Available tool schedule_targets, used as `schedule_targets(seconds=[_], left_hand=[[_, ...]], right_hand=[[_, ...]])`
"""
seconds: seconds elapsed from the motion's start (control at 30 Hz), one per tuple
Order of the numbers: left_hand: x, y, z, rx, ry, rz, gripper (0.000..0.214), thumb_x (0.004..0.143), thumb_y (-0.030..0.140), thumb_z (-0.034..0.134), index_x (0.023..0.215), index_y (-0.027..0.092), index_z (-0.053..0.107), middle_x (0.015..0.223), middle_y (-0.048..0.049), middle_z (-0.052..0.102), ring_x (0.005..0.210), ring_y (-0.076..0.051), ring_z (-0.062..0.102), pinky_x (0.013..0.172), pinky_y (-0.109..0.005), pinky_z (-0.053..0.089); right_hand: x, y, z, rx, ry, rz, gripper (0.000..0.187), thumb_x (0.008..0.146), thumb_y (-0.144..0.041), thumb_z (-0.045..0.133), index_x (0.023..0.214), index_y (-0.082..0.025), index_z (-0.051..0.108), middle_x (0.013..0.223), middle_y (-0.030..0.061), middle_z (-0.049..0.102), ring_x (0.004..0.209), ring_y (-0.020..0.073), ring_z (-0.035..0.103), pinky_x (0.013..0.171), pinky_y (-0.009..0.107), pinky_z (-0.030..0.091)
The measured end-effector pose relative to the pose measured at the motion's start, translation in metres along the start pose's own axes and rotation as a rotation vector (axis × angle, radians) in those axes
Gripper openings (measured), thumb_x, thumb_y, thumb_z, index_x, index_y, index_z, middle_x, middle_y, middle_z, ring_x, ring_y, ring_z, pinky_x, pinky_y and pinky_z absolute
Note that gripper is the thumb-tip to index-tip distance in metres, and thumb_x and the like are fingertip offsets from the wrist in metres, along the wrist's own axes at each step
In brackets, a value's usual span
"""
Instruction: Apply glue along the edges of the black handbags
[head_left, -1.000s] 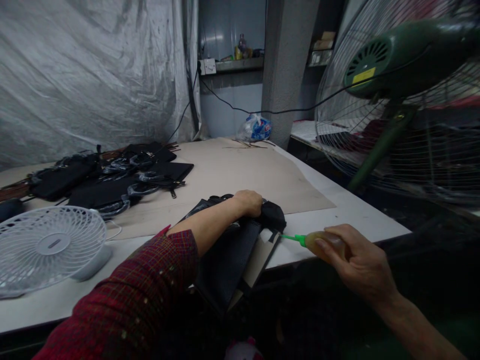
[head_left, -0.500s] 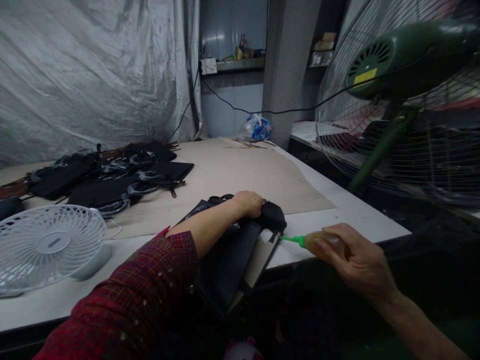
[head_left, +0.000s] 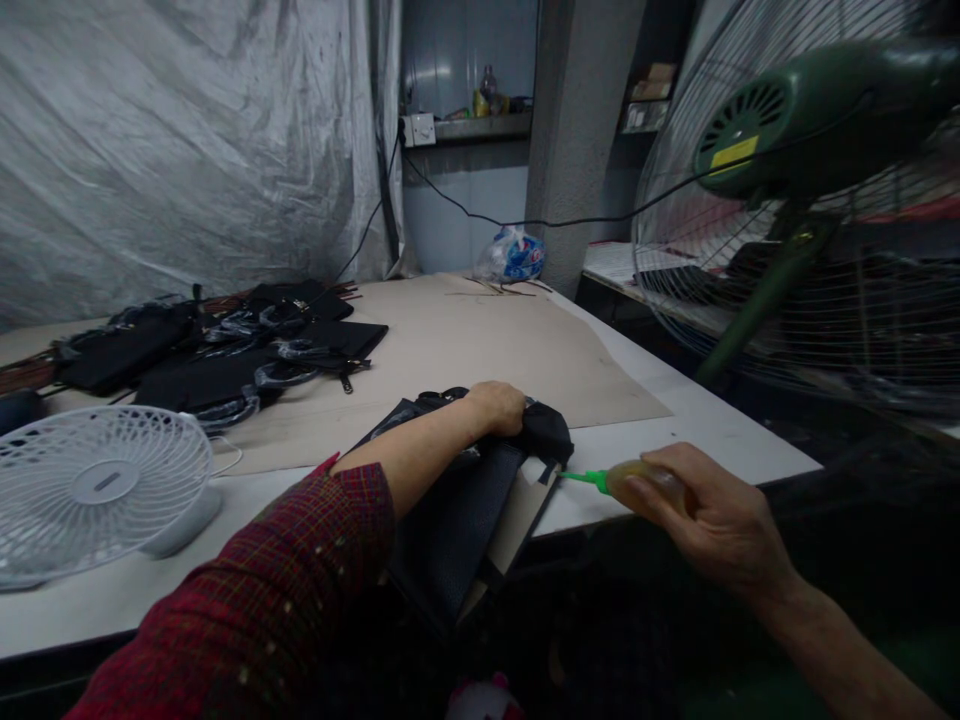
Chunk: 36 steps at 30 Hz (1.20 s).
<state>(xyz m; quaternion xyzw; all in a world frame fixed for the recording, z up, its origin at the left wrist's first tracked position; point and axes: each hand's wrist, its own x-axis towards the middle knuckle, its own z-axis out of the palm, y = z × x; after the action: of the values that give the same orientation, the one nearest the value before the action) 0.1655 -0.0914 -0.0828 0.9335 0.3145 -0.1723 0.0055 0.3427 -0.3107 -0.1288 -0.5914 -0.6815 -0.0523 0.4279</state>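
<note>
A black handbag [head_left: 465,520] leans over the table's front edge, its lower end hanging past it. A strip of bare beige board [head_left: 516,522] shows along its right side. My left hand [head_left: 499,408] is closed on the bag's upper part; the fingertips are hidden behind the knuckles. In my right hand [head_left: 705,510] is a squeeze bottle [head_left: 645,488] with amber contents, held on its side. Its thin green nozzle [head_left: 589,479] points left, with the tip at the bag's right edge beside a small white patch.
Several black bags [head_left: 217,350] with plastic-wrapped handles lie at the left on a brown sheet [head_left: 480,335]. A small white fan [head_left: 105,490] stands front left, and a big green fan [head_left: 780,120] at the right. A plastic bag [head_left: 517,255] sits at the back.
Almost nothing differs. My right hand and the bottle have shifted very slightly; the nozzle tip stays at the bag's edge. My left hand keeps its place.
</note>
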Motion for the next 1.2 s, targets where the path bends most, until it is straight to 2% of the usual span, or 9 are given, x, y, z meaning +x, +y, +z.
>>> schedule_targets(seconds=[0.23,0.37,0.47,0.6,0.7,0.8,0.93,1.1,1.2], left_hand=[[0.0,0.0,0.0,-0.008,-0.004,-0.013,0.043,0.091,0.035,0.062,0.128,0.018,0.074,0.127,-0.0175,0.076,0.123,-0.031,0.07,0.103,-0.037,0.057],[-0.002,0.002,-0.002,-0.005,-0.008,-0.021,0.042,0.09,0.032,0.062,0.128,0.018,0.074,0.127,-0.0174,0.076,0.125,-0.031,0.069,0.103,-0.037,0.057],[-0.004,0.003,-0.004,-0.005,-0.018,-0.021,0.041,0.09,0.029,0.06,0.127,0.018,0.074,0.129,-0.017,0.075,0.125,-0.031,0.069,0.103,-0.037,0.057],[-0.003,0.003,-0.003,-0.003,-0.029,-0.023,0.039,0.09,0.029,0.06,0.125,0.02,0.075,0.129,-0.0155,0.075,0.124,-0.03,0.069,0.102,-0.035,0.057],[-0.002,0.002,-0.002,-0.003,-0.028,-0.018,0.04,0.089,0.028,0.06,0.126,0.02,0.075,0.128,-0.0151,0.076,0.123,-0.03,0.069,0.102,-0.036,0.057],[-0.001,0.001,-0.001,-0.004,-0.023,-0.013,0.042,0.089,0.028,0.061,0.128,0.019,0.074,0.128,-0.0163,0.076,0.123,-0.031,0.069,0.102,-0.038,0.057],[-0.001,0.0,0.0,-0.01,-0.015,-0.012,0.043,0.09,0.027,0.06,0.13,0.019,0.073,0.128,-0.0167,0.076,0.122,-0.031,0.069,0.102,-0.038,0.057],[-0.001,0.0,-0.001,-0.016,-0.021,-0.021,0.042,0.09,0.028,0.06,0.13,0.021,0.074,0.126,-0.0151,0.077,0.122,-0.03,0.07,0.101,-0.036,0.057],[-0.001,0.001,-0.001,-0.016,-0.027,-0.024,0.043,0.09,0.029,0.061,0.13,0.019,0.074,0.127,-0.0167,0.076,0.122,-0.031,0.07,0.101,-0.036,0.057]], right_hand=[[0.002,0.0,-0.001,0.035,-0.027,-0.026,0.013,0.1,-0.039,0.064,0.098,-0.027,0.067,0.084,0.0012,0.068,0.071,0.02,0.066,0.062,0.034,0.053],[-0.001,0.0,0.0,-0.002,0.034,0.003,0.015,0.098,-0.041,0.065,0.097,-0.027,0.065,0.085,0.0016,0.068,0.07,0.0208,0.067,0.062,0.034,0.054],[-0.005,-0.004,0.0,0.05,-0.018,-0.022,0.01,0.097,-0.036,0.065,0.1,-0.027,0.066,0.085,0.0016,0.069,0.07,0.0203,0.068,0.062,0.033,0.055],[-0.011,-0.008,0.0,0.048,0.013,-0.025,0.009,0.098,-0.034,0.065,0.102,-0.026,0.066,0.088,0.0026,0.07,0.073,0.0206,0.069,0.063,0.032,0.056],[-0.017,-0.011,0.001,0.065,-0.028,-0.036,0.008,0.098,-0.033,0.065,0.103,-0.026,0.067,0.088,0.002,0.069,0.073,0.0198,0.068,0.063,0.03,0.056],[-0.021,-0.014,0.002,0.037,0.012,-0.045,0.008,0.099,-0.031,0.065,0.104,-0.026,0.065,0.089,0.0029,0.069,0.074,0.0199,0.068,0.063,0.03,0.056],[-0.026,-0.014,0.002,0.042,-0.034,-0.066,0.008,0.1,-0.03,0.064,0.107,-0.026,0.065,0.091,0.003,0.069,0.074,0.0193,0.068,0.063,0.03,0.056],[-0.029,-0.006,0.004,-0.089,0.133,-0.043,0.012,0.098,-0.033,0.067,0.107,-0.025,0.065,0.093,0.0045,0.069,0.078,0.0222,0.07,0.069,0.034,0.058],[-0.032,-0.01,0.006,-0.037,0.078,-0.064,0.012,0.098,-0.031,0.067,0.109,-0.026,0.065,0.092,0.004,0.07,0.076,0.022,0.07,0.068,0.033,0.058]])
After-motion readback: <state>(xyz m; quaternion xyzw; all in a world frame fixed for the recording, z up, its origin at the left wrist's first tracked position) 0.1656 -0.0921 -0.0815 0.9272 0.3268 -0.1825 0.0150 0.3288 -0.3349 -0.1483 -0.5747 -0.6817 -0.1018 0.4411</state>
